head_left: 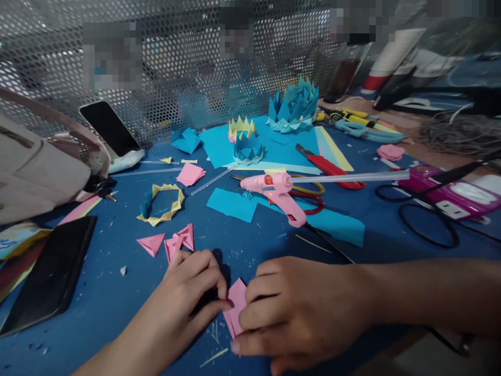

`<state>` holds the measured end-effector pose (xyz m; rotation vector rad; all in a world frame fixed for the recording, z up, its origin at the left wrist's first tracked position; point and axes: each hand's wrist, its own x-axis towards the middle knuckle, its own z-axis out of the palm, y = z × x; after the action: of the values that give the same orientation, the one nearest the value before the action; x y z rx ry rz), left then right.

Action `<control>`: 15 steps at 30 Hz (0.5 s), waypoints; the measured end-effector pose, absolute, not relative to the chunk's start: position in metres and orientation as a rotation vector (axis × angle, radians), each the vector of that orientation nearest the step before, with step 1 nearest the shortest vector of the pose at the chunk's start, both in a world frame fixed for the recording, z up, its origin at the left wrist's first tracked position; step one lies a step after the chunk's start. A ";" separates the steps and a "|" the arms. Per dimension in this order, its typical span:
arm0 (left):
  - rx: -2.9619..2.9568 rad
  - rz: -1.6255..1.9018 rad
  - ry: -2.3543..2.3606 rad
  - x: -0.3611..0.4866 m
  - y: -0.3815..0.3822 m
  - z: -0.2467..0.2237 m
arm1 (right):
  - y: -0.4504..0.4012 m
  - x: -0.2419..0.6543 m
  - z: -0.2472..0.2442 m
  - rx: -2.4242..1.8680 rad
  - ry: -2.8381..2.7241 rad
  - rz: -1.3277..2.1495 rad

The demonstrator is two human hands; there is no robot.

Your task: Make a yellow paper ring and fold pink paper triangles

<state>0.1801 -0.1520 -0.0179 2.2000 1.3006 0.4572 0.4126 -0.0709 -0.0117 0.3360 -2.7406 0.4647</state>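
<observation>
A small pink paper (236, 309), partly folded and pointed at its top, lies on the blue tabletop between my hands. The thumb of my left hand (191, 292) presses its left edge, with the fingers curled. Bent fingers of my right hand (289, 313) cover and hold its right side. Folded pink triangles (152, 244) rest just beyond my left hand. Farther off are a stack of pink paper squares (190, 174) and a ring of folded yellow paper (172, 203) with a blue piece at its left. A pink glue gun (276, 188) stands past my right hand.
Scissors (313, 203) and blue paper strips (230, 203) lie around the glue gun. Behind are a red-handled cutter (332, 169) and blue paper flowers (293, 107). A black phone (50, 271) and bag (35, 167) are left; a purple power strip (450, 193) with cable is right.
</observation>
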 end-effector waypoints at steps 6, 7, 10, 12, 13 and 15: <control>2.268 0.443 1.312 0.182 -0.154 -0.016 | -0.072 0.413 -0.011 0.306 -2.794 0.466; 2.306 0.462 1.318 0.183 -0.155 -0.016 | -0.072 0.413 -0.011 0.297 -2.799 0.473; 2.539 0.630 1.316 0.183 -0.161 -0.018 | -0.072 0.414 -0.012 0.284 -2.802 0.492; 2.785 0.806 1.253 0.183 -0.168 -0.021 | -0.073 0.414 -0.012 0.282 -2.801 0.500; 2.902 0.875 1.209 0.182 -0.173 -0.023 | -0.073 0.414 -0.012 0.278 -2.801 0.505; 3.073 0.950 1.145 0.182 -0.185 -0.027 | -0.073 0.414 -0.012 0.264 -2.807 0.522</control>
<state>0.1815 -0.1849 -0.0275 3.0728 1.1445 0.9501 0.4137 -0.0732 -0.0118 0.2645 -2.8067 0.5217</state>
